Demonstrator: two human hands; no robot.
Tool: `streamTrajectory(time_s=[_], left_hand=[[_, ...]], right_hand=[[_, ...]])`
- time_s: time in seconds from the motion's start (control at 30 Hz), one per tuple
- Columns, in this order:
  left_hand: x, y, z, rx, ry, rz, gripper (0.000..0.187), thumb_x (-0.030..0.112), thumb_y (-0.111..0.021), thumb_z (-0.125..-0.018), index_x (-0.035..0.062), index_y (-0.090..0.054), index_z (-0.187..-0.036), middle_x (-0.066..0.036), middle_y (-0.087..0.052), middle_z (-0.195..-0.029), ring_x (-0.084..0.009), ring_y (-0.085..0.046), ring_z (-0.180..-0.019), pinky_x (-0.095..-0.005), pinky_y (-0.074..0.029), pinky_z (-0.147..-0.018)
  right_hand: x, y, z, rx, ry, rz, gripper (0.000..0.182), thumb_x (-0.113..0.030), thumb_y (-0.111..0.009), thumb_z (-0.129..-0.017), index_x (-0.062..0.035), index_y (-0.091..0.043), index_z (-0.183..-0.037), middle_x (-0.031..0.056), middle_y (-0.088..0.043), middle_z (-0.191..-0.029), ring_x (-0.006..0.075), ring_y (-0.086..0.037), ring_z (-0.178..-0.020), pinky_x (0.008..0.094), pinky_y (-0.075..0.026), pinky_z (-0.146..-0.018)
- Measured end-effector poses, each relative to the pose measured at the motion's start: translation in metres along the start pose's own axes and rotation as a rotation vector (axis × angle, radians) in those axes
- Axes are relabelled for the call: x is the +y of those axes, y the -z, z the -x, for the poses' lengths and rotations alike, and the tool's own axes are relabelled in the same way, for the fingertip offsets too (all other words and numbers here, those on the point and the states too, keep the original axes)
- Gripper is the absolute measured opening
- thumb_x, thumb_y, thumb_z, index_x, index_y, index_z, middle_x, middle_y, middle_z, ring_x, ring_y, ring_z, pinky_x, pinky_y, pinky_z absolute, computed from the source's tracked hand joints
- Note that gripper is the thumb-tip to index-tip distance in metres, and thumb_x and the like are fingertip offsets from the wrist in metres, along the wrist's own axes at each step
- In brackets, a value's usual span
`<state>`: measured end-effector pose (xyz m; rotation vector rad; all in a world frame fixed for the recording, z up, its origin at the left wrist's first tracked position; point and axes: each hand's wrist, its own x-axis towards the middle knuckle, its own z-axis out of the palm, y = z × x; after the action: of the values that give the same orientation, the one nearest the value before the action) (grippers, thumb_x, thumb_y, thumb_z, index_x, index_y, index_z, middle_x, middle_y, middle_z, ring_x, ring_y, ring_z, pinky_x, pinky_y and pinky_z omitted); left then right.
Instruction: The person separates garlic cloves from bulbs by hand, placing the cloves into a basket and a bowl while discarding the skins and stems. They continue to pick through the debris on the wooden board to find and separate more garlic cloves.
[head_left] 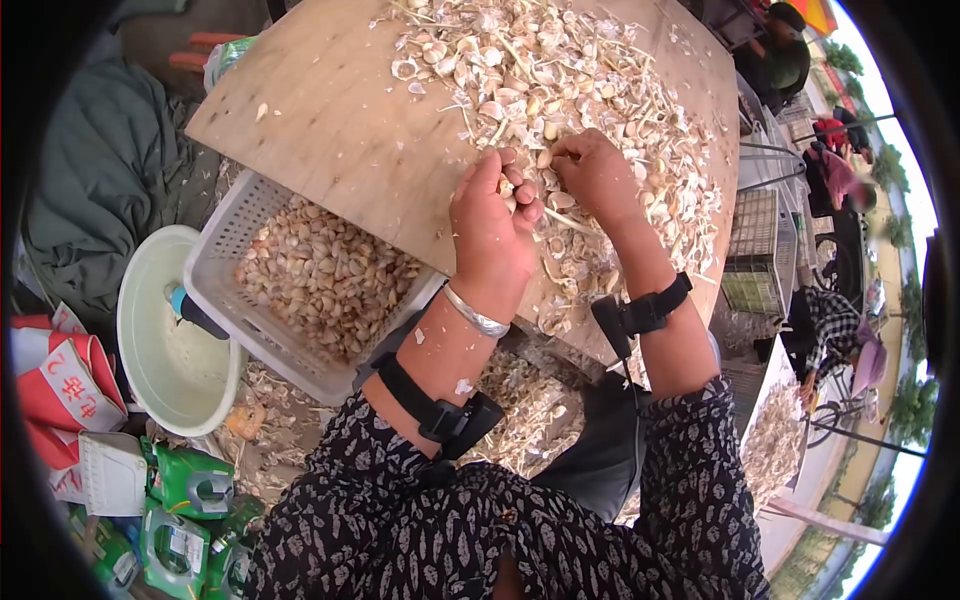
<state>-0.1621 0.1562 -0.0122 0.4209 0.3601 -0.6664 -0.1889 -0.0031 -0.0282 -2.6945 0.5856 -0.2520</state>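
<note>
My left hand point(492, 215) is turned palm up with its fingers curled around a few garlic cloves point(508, 194). A silver bangle point(476, 312) circles that wrist. Just right of it, my right hand point(597, 178) is closed, thumb and forefinger pinched at the edge of the pile, with a garlic clove point(544, 158) at the fingertips. Both hands are over a wooden board point(330, 110). Beyond and around them spreads a heap of garlic cloves, dry skins and stalks point(600, 85).
Below the board's left edge stands a grey plastic crate point(228, 222) of garlic cloves point(320, 275). Beside it is a pale green basin point(140, 300). Green packages point(185, 480) lie at lower left. Peelings cover the ground. Other people sit at right, one in a checked shirt point(832, 322).
</note>
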Motion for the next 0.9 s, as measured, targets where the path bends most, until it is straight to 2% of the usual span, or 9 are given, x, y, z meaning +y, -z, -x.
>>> streamTrajectory(time_s=[0.13,0.23,0.33,0.43,0.57,0.63,0.73,0.83,0.9], left_hand=[[-0.001,0.003,-0.002,0.012,-0.024,0.059,0.015,0.022,-0.048,-0.095,0.0093,-0.051,-0.086,0.001,-0.045,-0.07,-0.0121,-0.041,-0.061,-0.0258,-0.034,-0.054],[0.0,0.002,-0.002,0.066,-0.06,0.048,0.016,0.022,-0.048,-0.095,0.0095,-0.051,-0.086,0.001,-0.045,-0.07,-0.0127,-0.042,-0.062,-0.0263,-0.035,-0.055],[-0.001,0.003,-0.005,0.047,-0.081,0.032,0.017,0.022,-0.048,-0.095,0.0094,-0.051,-0.085,0.001,-0.046,-0.07,-0.013,-0.043,-0.062,-0.0267,-0.035,-0.055],[-0.006,0.006,-0.006,0.048,-0.044,0.017,0.017,0.024,-0.047,-0.095,0.0083,-0.052,-0.09,-0.001,-0.048,-0.073,-0.0142,-0.046,-0.066,-0.0276,-0.038,-0.058],[-0.013,-0.004,0.001,0.063,0.069,0.032,0.026,0.027,-0.044,-0.097,0.0048,-0.051,-0.107,-0.005,-0.054,-0.089,-0.0195,-0.055,-0.079,-0.0336,-0.049,-0.073],[-0.017,-0.006,0.001,0.042,0.101,0.04,0.028,0.028,-0.043,-0.097,0.0039,-0.049,-0.111,-0.007,-0.055,-0.094,-0.0209,-0.056,-0.083,-0.0358,-0.05,-0.078],[-0.017,-0.006,-0.001,0.028,0.128,0.083,0.027,0.027,-0.045,-0.096,0.004,-0.05,-0.111,-0.006,-0.055,-0.093,-0.0199,-0.056,-0.082,-0.0338,-0.05,-0.075],[-0.017,-0.003,-0.006,0.062,0.143,0.021,0.018,0.024,-0.052,-0.094,0.008,-0.052,-0.102,-0.001,-0.05,-0.078,-0.0128,-0.049,-0.065,-0.0248,-0.039,-0.054],[-0.017,0.003,-0.008,-0.005,0.12,0.021,0.016,0.024,-0.051,-0.094,0.0085,-0.052,-0.099,0.0,-0.048,-0.076,-0.0119,-0.047,-0.063,-0.0241,-0.037,-0.052]], right_hand=[[0.0,0.003,0.003,0.035,-0.135,-0.21,0.016,-0.018,-0.064,-0.076,-0.0101,-0.07,-0.088,0.0119,-0.061,-0.088,0.0297,-0.061,-0.079,0.0383,-0.049,-0.07],[-0.006,-0.001,0.001,0.01,0.175,-0.043,0.021,-0.015,-0.064,-0.074,-0.0088,-0.068,-0.094,0.0129,-0.061,-0.089,0.0313,-0.061,-0.082,0.0386,-0.05,-0.074],[-0.012,-0.003,-0.003,-0.049,0.143,0.222,0.018,-0.014,-0.06,-0.076,-0.0064,-0.067,-0.091,0.0154,-0.061,-0.084,0.0329,-0.06,-0.082,0.041,-0.049,-0.073],[-0.001,0.009,0.003,0.141,0.091,0.053,0.017,-0.015,-0.059,-0.078,-0.0052,-0.067,-0.089,0.0173,-0.063,-0.082,0.0347,-0.061,-0.08,0.0415,-0.049,-0.07],[0.006,0.048,0.013,0.158,-0.176,-0.394,0.02,-0.017,-0.061,-0.084,-0.0025,-0.067,-0.096,0.0111,-0.066,-0.076,0.0175,-0.061,-0.065,0.0302,-0.049,-0.063],[-0.01,0.064,0.022,-0.067,-0.176,-0.751,0.019,-0.015,-0.063,-0.085,-0.0029,-0.068,-0.099,0.005,-0.066,-0.075,0.0087,-0.057,-0.065,0.0257,-0.048,-0.062],[-0.013,0.055,-0.01,-0.089,-0.105,-0.636,0.019,-0.014,-0.064,-0.085,-0.0031,-0.069,-0.1,0.0025,-0.067,-0.076,0.0073,-0.057,-0.066,0.0255,-0.048,-0.061],[-0.009,0.023,-0.07,0.151,0.275,-0.247,0.017,-0.016,-0.064,-0.08,-0.0068,-0.07,-0.093,0.013,-0.067,-0.083,0.0253,-0.063,-0.074,0.0349,-0.05,-0.066],[-0.012,-0.005,-0.103,0.133,0.427,0.033,0.016,-0.018,-0.062,-0.08,-0.0068,-0.069,-0.088,0.0147,-0.065,-0.084,0.0317,-0.063,-0.078,0.04,-0.05,-0.069]])
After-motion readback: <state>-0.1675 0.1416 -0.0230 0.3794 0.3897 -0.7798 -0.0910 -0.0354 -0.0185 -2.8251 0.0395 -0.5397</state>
